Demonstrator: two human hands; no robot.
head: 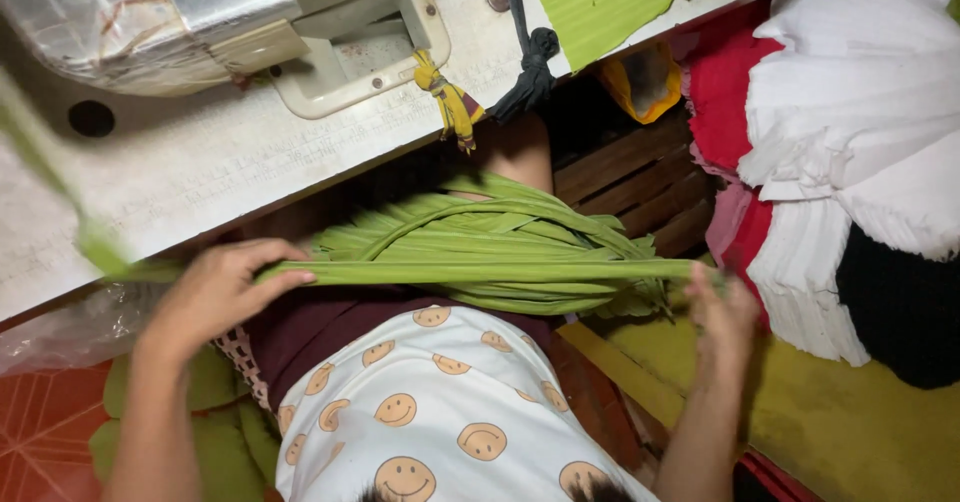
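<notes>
Nearest you, your white shirt [440, 432] with smiley faces fills the bottom of the view. Just above it, your 2 hands stretch 1 folded green strip [480, 272] level across your lap. Your left hand [215, 297] closes loosely around the strip, fingers laid along it and thumb under, so the strip runs through the grip and on past it to the left, blurred. Your right hand [722, 312] pinches the strip's other end; it is blurred, so you cannot tell how tight the fingers are. Behind the strip, a bundle of green strips [500, 227] lies on your lap, touching it. Farther off is the table [200, 172] bearing a sewing machine [150, 12], and right of it stacked white cloth [850, 112].
</notes>
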